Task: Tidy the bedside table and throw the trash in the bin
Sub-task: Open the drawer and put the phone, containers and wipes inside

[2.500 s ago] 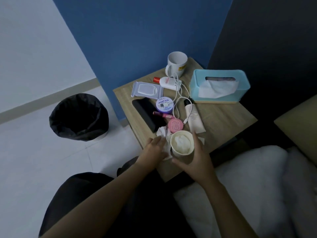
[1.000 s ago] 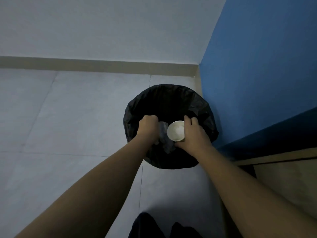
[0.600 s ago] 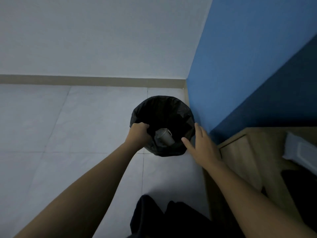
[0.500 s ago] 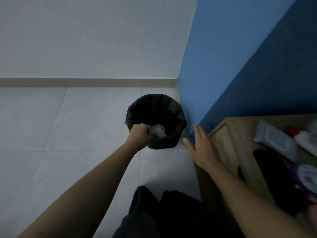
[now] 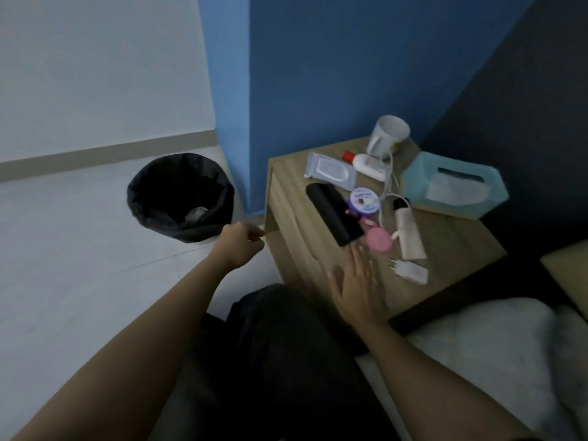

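The floor point(image 5: 79, 249) lies open at the left, up to one bin point(image 5: 152, 198) with a black liner, which stands near the blue wall corner. One pale cup point(image 5: 195, 213) lies inside it. A narrow gap of floor separates the bin from the tabletop's point(image 5: 451, 243) left edge. The left hand point(image 5: 240, 246) hovers in that gap, fingers curled; I cannot tell if it holds anything.

The right hand point(image 5: 356, 288) hovers over the tabletop's near edge with fingers straight and spread, just short of one black phone point(image 5: 334, 222). Bare wood shows along the near edge and at the right corner.

Also on the tabletop are one wipes pack point(image 5: 331, 171), one purple jar point(image 5: 365, 200), one pink compact point(image 5: 378, 240), one red-capped bottle point(image 5: 366, 165), one mug point(image 5: 388, 135), one tube point(image 5: 407, 230), one white charger point(image 5: 410, 270) and one tissue box point(image 5: 455, 186). The bed point(image 5: 493, 345) borders the right side.
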